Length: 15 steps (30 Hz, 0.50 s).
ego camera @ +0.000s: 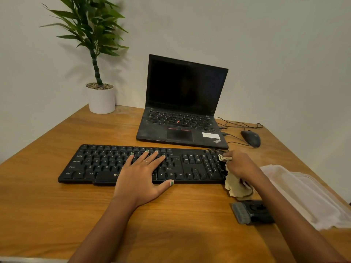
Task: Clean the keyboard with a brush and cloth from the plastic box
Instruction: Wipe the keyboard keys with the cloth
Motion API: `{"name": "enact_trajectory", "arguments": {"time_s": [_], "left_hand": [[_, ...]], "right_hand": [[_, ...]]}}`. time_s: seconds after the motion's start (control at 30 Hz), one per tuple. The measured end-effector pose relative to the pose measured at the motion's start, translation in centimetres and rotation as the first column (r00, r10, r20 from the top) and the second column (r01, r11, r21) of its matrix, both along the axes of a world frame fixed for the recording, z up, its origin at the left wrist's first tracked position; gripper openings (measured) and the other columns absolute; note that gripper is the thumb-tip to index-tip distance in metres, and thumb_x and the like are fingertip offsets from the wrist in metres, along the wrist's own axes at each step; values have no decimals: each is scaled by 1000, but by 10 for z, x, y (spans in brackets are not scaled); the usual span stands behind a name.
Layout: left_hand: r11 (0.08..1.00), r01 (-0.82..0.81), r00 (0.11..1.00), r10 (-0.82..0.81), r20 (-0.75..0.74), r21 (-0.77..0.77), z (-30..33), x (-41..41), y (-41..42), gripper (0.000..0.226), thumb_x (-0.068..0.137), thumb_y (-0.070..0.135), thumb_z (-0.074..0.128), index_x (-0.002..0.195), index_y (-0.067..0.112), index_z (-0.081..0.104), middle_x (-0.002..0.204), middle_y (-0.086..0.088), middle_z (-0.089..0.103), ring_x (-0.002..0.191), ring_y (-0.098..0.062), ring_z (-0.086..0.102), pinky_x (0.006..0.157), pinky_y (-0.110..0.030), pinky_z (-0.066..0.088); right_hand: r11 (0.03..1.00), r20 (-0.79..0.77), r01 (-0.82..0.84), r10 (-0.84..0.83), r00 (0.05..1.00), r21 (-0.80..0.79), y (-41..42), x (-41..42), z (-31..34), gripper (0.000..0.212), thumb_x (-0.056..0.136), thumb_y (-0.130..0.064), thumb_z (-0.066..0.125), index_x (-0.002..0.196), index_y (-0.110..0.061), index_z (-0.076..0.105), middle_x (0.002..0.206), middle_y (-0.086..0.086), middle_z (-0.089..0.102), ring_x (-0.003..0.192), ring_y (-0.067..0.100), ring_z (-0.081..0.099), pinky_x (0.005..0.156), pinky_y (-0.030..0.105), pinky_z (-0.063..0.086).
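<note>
Hands working on the keyboard (106,164), centre of frame.
L hand (141,177) is lying flat w/ fingers spread wide on the middle keys; R hand (240,165) is gripping a cream cloth (235,186) at the keyboard's right end. Brush (250,212) is lying lower right, plastic box (303,194) just beside it at the right edge.
</note>
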<state>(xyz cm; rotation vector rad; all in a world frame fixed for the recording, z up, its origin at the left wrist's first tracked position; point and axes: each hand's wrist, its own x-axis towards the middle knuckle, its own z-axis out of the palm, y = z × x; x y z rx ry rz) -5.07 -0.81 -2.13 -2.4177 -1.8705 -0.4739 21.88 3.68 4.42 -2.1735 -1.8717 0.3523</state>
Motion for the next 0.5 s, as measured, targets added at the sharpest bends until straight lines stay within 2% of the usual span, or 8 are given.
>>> {"name": "enact_trajectory", "arguments": {"time_s": [0.07,0.2,0.27,0.4,0.43,0.5], "left_hand": [[1000,3,1000,-3,12,11,0,0,0,107,62,92,-9,150,40,22,158,11,23,147,-13,14,120,-44,10],[1000,-6,1000,6,-4,0,1,0,-1,111,58,91,-16,151,41,17,159,12,19,147,-11,11,121,-43,8],[1000,-10,1000,10,-9,-9,2,0,-1,109,59,92,-12,151,42,16,159,13,17,148,-10,10,121,-42,8],[1000,-13,1000,13,-8,-1,1,0,0,112,58,93,-13,151,41,18,159,12,19,147,-11,11,121,-43,9],[1000,-10,1000,10,3,2,0,1,0,112,58,93,-14,151,40,20,158,11,21,147,-12,13,121,-43,9],[1000,-9,1000,9,21,12,0,0,1,112,58,93,-13,150,40,23,158,10,23,147,-13,15,120,-43,9]], "right_hand": [[1000,-10,-8,8,1000,5,3,-5,3,40,93,-1,44,131,-10,52,129,15,55,114,29,53,87,32,44],[998,-160,7,3,987,64,12,-13,6,47,93,2,41,138,-11,45,142,15,44,128,28,42,98,33,39],[998,-195,20,-8,981,55,12,-12,6,47,94,2,41,138,-11,46,141,15,45,125,27,45,94,33,40],[1000,-177,8,-6,984,12,-8,-8,4,43,94,0,42,135,-12,48,124,13,57,90,17,52,67,24,42],[1000,-188,19,-19,982,-3,-14,-6,1,47,94,-1,42,139,-13,44,127,13,55,88,17,53,63,23,42],[999,-237,33,-35,971,-13,-25,-8,-4,54,94,0,42,145,-15,33,139,10,46,104,21,55,72,24,43]]}}
